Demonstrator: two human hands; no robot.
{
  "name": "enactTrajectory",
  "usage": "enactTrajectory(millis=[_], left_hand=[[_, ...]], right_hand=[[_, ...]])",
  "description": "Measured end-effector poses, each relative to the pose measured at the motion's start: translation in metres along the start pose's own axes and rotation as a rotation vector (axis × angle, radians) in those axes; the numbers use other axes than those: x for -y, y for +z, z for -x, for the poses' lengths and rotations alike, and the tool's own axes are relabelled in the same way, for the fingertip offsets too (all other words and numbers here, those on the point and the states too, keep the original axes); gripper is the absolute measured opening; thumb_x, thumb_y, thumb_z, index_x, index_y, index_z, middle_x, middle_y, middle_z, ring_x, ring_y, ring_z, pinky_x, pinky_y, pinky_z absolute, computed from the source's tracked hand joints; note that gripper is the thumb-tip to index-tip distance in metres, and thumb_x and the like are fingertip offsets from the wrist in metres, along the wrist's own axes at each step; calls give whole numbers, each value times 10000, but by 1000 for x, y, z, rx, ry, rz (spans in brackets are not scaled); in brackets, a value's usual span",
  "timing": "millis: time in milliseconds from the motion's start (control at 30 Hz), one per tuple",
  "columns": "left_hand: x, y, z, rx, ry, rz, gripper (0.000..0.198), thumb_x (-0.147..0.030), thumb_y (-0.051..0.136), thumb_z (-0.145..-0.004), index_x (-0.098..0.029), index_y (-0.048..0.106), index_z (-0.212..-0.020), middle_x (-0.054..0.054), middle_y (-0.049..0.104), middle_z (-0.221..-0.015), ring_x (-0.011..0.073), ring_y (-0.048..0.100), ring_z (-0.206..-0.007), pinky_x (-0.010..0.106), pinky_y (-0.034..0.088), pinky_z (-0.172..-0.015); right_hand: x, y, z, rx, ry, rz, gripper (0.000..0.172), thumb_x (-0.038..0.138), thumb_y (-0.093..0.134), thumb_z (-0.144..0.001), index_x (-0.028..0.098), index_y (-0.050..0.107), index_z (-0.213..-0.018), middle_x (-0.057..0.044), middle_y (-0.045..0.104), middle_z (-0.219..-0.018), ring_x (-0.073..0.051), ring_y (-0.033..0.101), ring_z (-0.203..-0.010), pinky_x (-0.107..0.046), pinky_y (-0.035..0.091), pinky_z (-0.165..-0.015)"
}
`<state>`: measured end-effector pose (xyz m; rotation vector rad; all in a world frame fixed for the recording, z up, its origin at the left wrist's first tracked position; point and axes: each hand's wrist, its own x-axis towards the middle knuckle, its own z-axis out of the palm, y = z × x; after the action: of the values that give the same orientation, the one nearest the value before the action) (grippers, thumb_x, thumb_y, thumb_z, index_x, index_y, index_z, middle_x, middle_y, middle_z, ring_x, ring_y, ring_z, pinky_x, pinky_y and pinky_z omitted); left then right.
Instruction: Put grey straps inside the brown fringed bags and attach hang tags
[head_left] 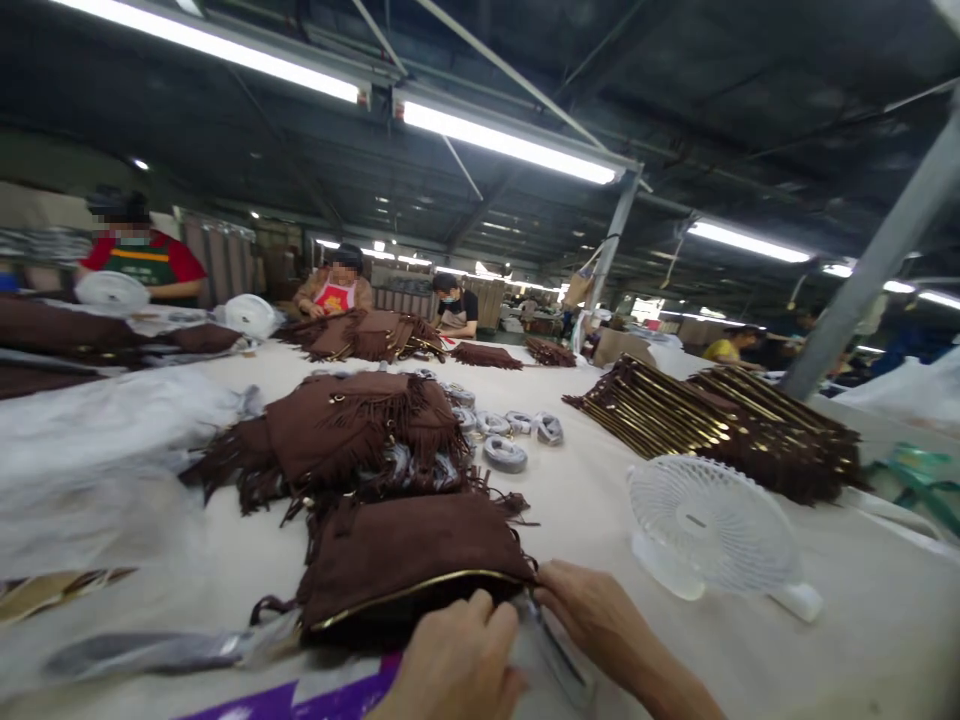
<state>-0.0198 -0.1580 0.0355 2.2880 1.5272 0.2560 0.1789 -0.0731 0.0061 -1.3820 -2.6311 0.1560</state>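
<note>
A brown fringed bag point(420, 545) lies in front of me, its gold-zippered mouth gaping towards me. My left hand point(461, 655) is closed at the near lip of the mouth, close to the right end; its fingertips are partly hidden. At the bag's right corner my right hand point(577, 605) pinches the edge by the zipper's end. A plastic-wrapped grey strap point(559, 655) runs down between my hands. Left of the bag lies another wrapped grey strap point(150, 650), and purple printed material point(330, 692) shows below it.
More fringed bags point(352, 425) are piled behind, beside coiled wrapped straps point(505, 453). A white fan point(712, 525) stands at right, before a row of gold-zippered bags point(675, 410). Clear plastic point(97, 450) covers the left side. Several co-workers point(150, 260) are across the table.
</note>
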Motion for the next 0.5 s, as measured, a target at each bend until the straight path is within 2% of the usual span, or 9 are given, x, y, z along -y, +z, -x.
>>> enactTrajectory(millis=[67,167,267,367,500], left_hand=[[-15,7,-16,-40,-63,87,342,-314,506,-879,-141,560,-1169,194,619,-1131,358,612,-1020,496,500,-846],[-26,4,-31,-144,-167,149,443,-337,546,-862,-122,496,-1247,221,608,-1169,374,599,-1066,519,478,-889],[-27,-6,-34,-225,-272,87,303,-230,493,-886,-144,530,-1174,178,665,-1080,340,650,-999,467,507,-839],[-25,-13,-32,-288,-344,-1,247,-122,430,-881,-151,570,-1082,140,705,-991,306,689,-918,413,532,-773],[-26,-18,-30,-283,-305,-47,236,-118,498,-821,-129,622,-1022,153,718,-949,325,693,-890,432,538,-762]], right_hand=[[7,-7,-3,-48,-9,-120,278,301,388,-943,220,571,-749,-37,661,-732,-202,602,-693,-285,382,-627],[17,-20,-13,-127,0,-249,347,387,354,-934,229,469,-648,-24,608,-637,-194,554,-616,-295,350,-584],[25,-28,-22,-169,-33,-306,347,400,336,-920,232,469,-648,-22,606,-632,-194,551,-614,-300,354,-588],[29,-27,-26,-150,-72,-289,355,419,316,-927,235,485,-674,-23,629,-662,-199,572,-632,-304,375,-610],[16,-17,-23,-136,-43,-150,332,419,322,-931,249,502,-711,-23,668,-723,-226,626,-705,-311,387,-633]])
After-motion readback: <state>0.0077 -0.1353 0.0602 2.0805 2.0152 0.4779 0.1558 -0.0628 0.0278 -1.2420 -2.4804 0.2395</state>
